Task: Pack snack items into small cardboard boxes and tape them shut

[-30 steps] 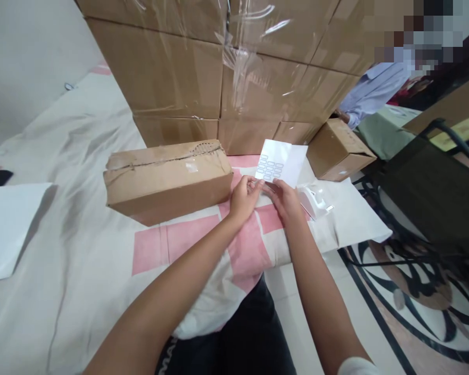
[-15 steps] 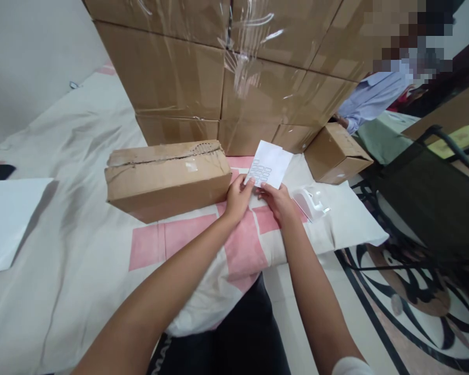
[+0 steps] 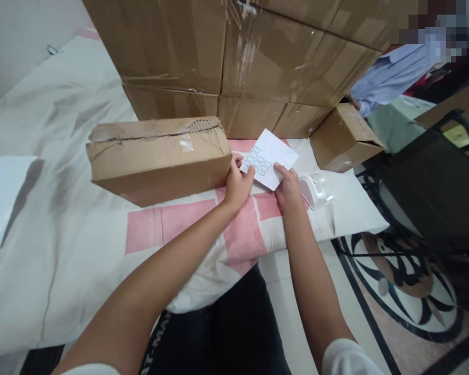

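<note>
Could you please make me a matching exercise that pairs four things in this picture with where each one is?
Things:
1. label sheet
2. long cardboard box
3. small cardboard box
4. loose white paper

Places:
a. far left on the cloth
b. held between the left hand and the right hand
c. to the right, at the foot of the stacked cartons
d. lying just left of both hands

Pairs: 1-b, 2-d, 3-c, 4-a.
</note>
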`<state>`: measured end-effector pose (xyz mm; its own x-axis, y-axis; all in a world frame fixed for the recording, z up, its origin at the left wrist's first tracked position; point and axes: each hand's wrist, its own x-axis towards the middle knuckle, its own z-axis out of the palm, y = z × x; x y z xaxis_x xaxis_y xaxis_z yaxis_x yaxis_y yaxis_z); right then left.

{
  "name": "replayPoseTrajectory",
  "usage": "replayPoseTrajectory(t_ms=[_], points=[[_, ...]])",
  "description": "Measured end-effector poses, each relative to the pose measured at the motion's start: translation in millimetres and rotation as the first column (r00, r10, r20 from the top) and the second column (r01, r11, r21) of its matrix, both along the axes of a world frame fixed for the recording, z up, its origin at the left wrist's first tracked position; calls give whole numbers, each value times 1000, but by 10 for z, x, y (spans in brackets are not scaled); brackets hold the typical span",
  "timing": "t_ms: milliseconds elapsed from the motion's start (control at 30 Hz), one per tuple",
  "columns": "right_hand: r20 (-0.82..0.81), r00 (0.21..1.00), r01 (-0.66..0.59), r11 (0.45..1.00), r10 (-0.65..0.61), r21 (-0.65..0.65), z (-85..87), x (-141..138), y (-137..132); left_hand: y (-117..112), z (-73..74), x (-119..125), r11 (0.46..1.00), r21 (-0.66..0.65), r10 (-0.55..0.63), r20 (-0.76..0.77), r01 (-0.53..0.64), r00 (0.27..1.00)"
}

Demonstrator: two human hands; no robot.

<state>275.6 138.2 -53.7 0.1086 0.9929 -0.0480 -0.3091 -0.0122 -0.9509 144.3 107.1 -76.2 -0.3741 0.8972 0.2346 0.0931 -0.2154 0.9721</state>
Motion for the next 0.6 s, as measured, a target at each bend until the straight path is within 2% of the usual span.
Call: replayPoseTrajectory(t_ms=[100,167,233,433,600], points=[[17,1000,5,1000,-5,-12,-14,-14,2,-69,32,23,995,45,93,-197,-86,976],[33,999,-6,1000,6,-6,-26,-10,-1,-102,46,35,994,82,104,-392,-78,914],[51,998,-31,999,31,10,-33,-7,-10,-112,51,40,994,87,102,-499,-67,861],[54,993,-104,994,102,41,-25,-35,-52,-81,45,40,995,87,88,-518,-50,851],[17,984,-180,974,179,138,-33,-65,-80,-67,5,21,990,135,98,-542,-29,835]])
